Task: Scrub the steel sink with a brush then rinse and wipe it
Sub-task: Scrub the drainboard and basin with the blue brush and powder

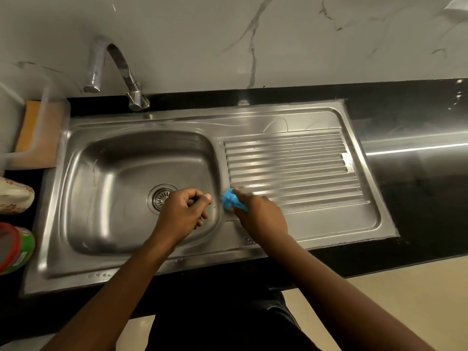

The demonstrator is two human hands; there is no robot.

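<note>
The steel sink point(83, 188) has a deep basin on the left with a round drain point(159, 197) and a ribbed drainboard point(291, 163) on the right. My right hand point(260, 214) presses a small blue scrubber point(231, 200) against the ridge between basin and drainboard. My left hand point(184, 214) hovers over the right side of the basin in a loose fist, with nothing visible in it. The chrome tap point(114, 69) stands behind the basin, and no water runs from it.
A black countertop point(417, 127) surrounds the sink below a marble-patterned wall. At the left edge stand a clear plastic container with an orange pad point(35, 133), a patterned white dish point(15, 196) and a green jar with a red lid point(15, 247).
</note>
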